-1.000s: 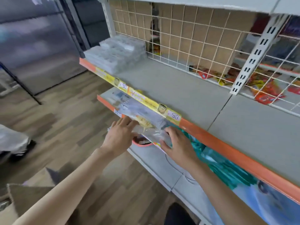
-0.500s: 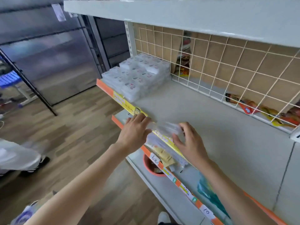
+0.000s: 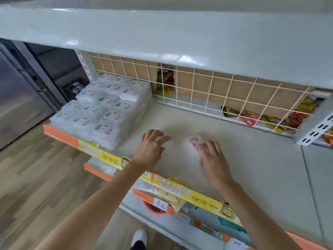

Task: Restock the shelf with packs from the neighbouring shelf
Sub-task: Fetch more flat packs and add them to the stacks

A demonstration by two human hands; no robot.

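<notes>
- Clear pack (image 3: pixel 193 142), blurred, lies flat on the grey shelf (image 3: pixel 252 168) between both hands, right of the stacked packs (image 3: pixel 108 109).
- Left hand (image 3: pixel 151 148): fingers spread over the pack's left end.
- Right hand (image 3: pixel 212 156): fingers loosely spread, touching its right end.

Both forearms are bare from the lower edge of the frame up to the wrists, with no sleeve showing. The left hand (image 3: pixel 150 147) and the right hand (image 3: pixel 212 159) wear no glove, ring or watch. At bottom centre is a white shoe (image 3: pixel 139 236) above what may be a dark trouser leg.
</notes>
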